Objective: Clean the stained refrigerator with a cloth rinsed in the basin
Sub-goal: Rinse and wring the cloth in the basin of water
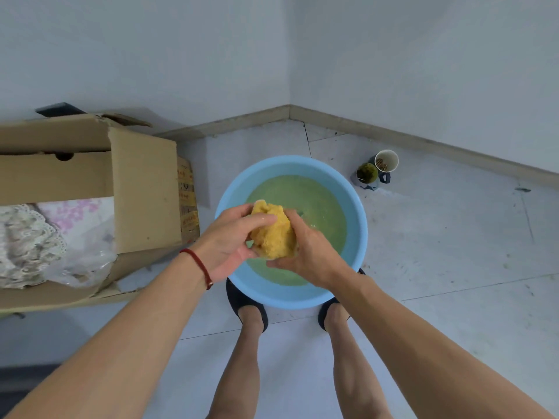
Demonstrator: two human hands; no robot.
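A bunched yellow cloth (273, 234) is held above a light blue basin (358, 213) that stands on the floor and holds greenish water. My left hand (230, 240) grips the cloth from the left, fingers curled over its top. My right hand (308, 255) grips it from the right and below. Both hands look wet. No refrigerator is in view.
An open cardboard box (142, 189) with fabric and plastic inside sits left of the basin. Two cups (376, 170) stand on the tiled floor at the back right near the wall corner. My feet in dark shoes (245, 303) touch the basin's near rim.
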